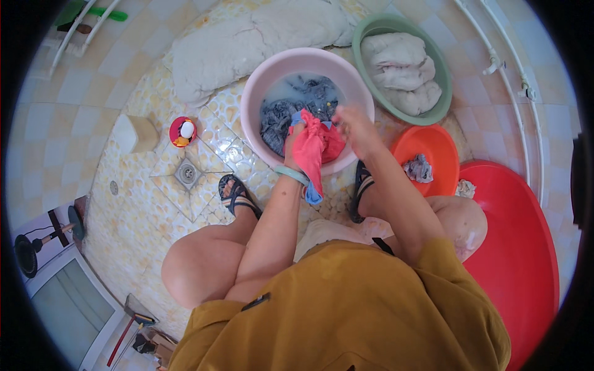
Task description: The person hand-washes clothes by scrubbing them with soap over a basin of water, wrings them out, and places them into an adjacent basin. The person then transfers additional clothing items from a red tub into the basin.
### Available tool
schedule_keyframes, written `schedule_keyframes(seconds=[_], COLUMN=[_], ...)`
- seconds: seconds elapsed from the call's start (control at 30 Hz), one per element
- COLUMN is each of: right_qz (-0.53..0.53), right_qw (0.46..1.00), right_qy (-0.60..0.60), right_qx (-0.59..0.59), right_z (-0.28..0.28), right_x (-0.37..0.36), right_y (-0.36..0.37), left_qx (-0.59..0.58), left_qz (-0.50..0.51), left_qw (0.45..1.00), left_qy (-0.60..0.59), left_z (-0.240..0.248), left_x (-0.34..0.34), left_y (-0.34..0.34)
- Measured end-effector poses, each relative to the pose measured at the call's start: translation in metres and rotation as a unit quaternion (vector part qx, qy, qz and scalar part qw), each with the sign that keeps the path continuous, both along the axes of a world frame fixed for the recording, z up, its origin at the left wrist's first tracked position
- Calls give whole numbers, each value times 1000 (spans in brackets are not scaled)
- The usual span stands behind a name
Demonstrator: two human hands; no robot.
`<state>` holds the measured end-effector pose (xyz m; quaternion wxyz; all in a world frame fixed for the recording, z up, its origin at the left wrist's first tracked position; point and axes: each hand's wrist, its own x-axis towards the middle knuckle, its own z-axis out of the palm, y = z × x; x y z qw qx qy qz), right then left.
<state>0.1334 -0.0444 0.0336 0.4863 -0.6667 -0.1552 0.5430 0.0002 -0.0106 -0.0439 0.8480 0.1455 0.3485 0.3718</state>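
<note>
A pink-red cloth (309,145) with blue parts is held over the near side of a pale pink basin (249,93), in which dark grey cloth (277,122) is partly covered by cloudy water (288,88). The pink-red cloth is grasped by the left hand (291,147), which is partly hidden behind the folds, and one length is draped past the wrist, its blue end (314,195) hanging beyond the rim. The right hand (359,130) is held just beside the cloth at the right, its fingers bent; whether any fabric is pinched by it cannot be told from this view. The cloth is judged to be soft, limp and thin, with no stiffness to be relied on and no fragility to be feared under an ordinary grip. If it is soaked, more weight and some slipperiness should be expected than when dry. A hold is best taken on the bunched, knot-like middle, where several layers can be gathered in a full fist; if only the hanging end were pinched, the rest could easily be let slide into the water.
</note>
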Motion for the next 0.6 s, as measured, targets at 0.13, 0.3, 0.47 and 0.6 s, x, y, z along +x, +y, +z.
schedule_keyframes(seconds=[0.13,0.3,0.47,0.6], right_qz=[77,-12,-61,-81], right_qw=[995,972,917,923], right_qy=[10,234,384,367], right_qx=[-61,-2,85,88], right_z=[30,-2,54,57], right_x=[-41,-21,-54,-84], right_y=[-21,-48,-34,-42], left_qx=[77,-31,-99,-143], left_qz=[-74,-16,39,22], left_qw=[976,999,992,960], left_qy=[190,30,-60,-238], left_z=[15,7,18,19], left_x=[0,-20,-44,-39], left_y=[1,15,0,-20])
